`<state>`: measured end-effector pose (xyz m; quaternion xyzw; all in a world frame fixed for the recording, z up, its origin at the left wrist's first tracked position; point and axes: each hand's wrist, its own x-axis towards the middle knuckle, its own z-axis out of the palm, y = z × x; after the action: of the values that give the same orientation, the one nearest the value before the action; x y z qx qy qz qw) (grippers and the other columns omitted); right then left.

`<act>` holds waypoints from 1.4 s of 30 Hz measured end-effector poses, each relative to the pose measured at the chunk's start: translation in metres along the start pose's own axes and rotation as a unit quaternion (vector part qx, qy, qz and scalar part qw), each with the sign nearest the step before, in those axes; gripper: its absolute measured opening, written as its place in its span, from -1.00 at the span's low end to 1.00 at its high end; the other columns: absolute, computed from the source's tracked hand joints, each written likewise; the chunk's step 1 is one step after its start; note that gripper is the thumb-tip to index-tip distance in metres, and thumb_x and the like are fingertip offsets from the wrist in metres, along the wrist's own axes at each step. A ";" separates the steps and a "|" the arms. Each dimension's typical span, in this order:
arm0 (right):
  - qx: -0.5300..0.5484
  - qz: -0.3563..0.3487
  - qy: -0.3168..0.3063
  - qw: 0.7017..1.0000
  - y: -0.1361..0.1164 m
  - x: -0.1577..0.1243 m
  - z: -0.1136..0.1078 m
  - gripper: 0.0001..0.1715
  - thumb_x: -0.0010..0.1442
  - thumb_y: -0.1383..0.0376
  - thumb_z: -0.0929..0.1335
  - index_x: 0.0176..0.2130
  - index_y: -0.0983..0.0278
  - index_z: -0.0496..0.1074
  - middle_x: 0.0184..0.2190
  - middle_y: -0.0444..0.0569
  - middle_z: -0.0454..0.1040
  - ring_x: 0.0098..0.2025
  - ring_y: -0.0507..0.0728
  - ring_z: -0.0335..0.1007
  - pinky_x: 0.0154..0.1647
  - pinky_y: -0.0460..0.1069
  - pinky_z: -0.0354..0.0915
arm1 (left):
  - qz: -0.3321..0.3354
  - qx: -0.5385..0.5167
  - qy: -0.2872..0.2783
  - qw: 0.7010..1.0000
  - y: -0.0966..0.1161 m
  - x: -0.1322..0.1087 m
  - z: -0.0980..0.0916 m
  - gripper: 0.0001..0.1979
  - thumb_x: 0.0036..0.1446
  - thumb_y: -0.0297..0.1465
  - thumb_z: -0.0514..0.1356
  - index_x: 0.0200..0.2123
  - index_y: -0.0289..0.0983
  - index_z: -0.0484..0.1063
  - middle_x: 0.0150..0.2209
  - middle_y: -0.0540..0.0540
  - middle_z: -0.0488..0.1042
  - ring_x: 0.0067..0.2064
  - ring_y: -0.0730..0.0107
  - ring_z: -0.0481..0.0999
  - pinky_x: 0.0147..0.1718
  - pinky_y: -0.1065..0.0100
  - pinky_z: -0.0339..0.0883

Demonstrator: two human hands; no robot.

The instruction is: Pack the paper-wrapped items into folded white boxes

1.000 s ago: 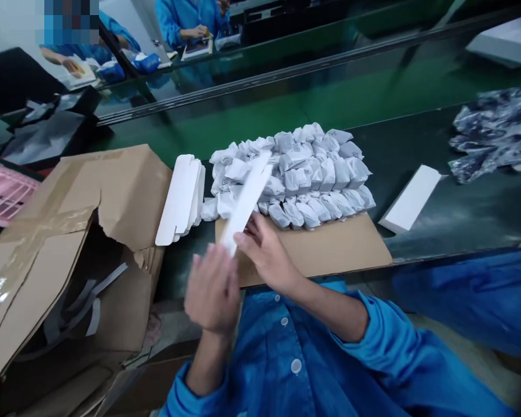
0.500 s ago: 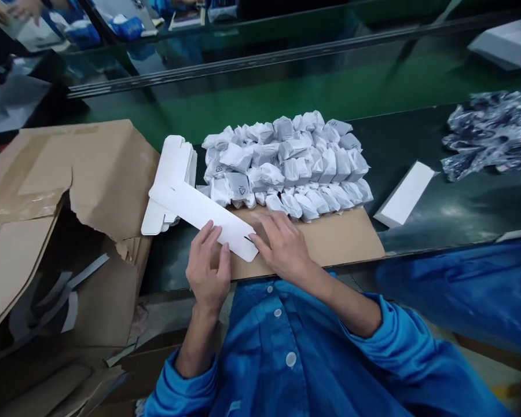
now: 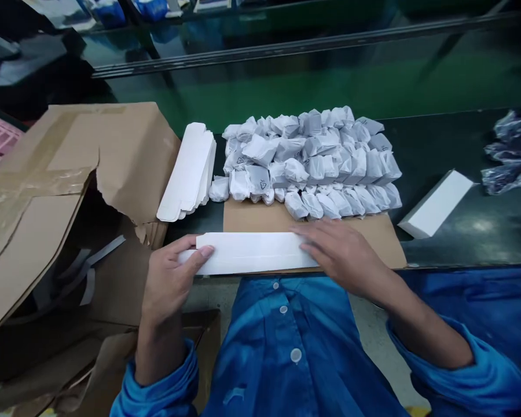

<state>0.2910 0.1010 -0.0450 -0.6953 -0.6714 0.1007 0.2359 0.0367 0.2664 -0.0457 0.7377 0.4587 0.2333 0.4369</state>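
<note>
Dark green conveyor bench, brown cardboard sheet [image 3: 373, 234]: flat white folded carton blank [image 3: 252, 253], previously angled, now lies level, left hand [image 3: 167, 284] pinching one end, right hand [image 3: 342, 255] apparently pressing the other flat.

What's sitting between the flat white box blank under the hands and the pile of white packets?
Head view: only a bare strip of the brown cardboard sheet separates the flat white box blank from the white packets.
</note>
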 end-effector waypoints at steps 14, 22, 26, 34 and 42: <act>-0.123 -0.188 0.034 0.974 -0.003 -0.022 0.001 -0.35 0.35 0.13 0.30 0.22 0.56 0.27 -0.06 0.28 0.48 -0.11 0.29 0.40 -0.16 0.14 0.37 | -0.046 -0.162 -0.241 0.956 0.007 -0.004 0.033 -0.69 0.04 -0.23 0.37 -0.16 -0.27 0.60 -0.45 -0.07 0.58 -0.53 0.32 0.56 -0.64 0.34 0.53; -0.251 -0.169 0.076 0.950 -0.008 -0.041 0.009 -0.60 0.36 0.38 0.26 0.13 0.47 0.41 -0.08 0.26 0.56 -0.06 0.30 0.50 -0.10 0.16 0.42 | 0.005 -0.068 -0.173 0.983 0.018 0.004 0.057 -0.91 0.00 -0.36 0.29 -0.41 -0.24 0.59 -0.46 0.00 0.58 -0.57 0.46 0.48 -0.70 0.50 0.36; -0.241 -0.118 0.111 0.957 -0.003 -0.041 0.008 -0.64 0.37 0.34 0.25 0.10 0.39 0.42 -0.09 0.21 0.59 -0.05 0.28 0.53 -0.09 0.12 0.44 | 0.040 -0.100 -0.089 0.990 0.021 -0.002 0.058 -0.80 0.05 -0.32 0.31 -0.23 -0.22 0.55 -0.43 0.00 0.58 -0.56 0.44 0.50 -0.63 0.44 0.42; -0.145 -0.009 0.177 0.973 -0.029 -0.031 0.039 -0.41 0.35 0.28 0.29 0.29 0.48 0.22 0.03 0.32 0.52 0.02 0.36 0.48 -0.05 0.17 0.43 | 0.175 -0.151 0.044 0.972 0.023 -0.050 0.126 -0.11 0.24 0.02 0.13 0.42 -0.15 -0.27 0.22 -0.39 0.36 0.15 0.03 0.51 -0.01 0.08 0.51; 0.278 0.011 0.114 0.954 -0.025 -0.010 0.019 -0.53 0.34 0.11 0.35 0.16 0.25 0.44 -0.15 0.02 0.46 -0.16 0.09 0.43 -0.15 -0.01 0.42 | 0.210 -0.021 0.045 0.976 0.012 -0.031 0.112 -0.40 0.12 -0.18 0.27 0.19 -0.20 0.26 0.09 -0.21 0.40 0.04 0.15 0.51 -0.07 0.24 0.46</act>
<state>0.2591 0.0941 -0.0518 -0.6165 -0.5775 0.2058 0.4941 0.1116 0.1887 -0.0912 0.7970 0.3076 0.3627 0.3722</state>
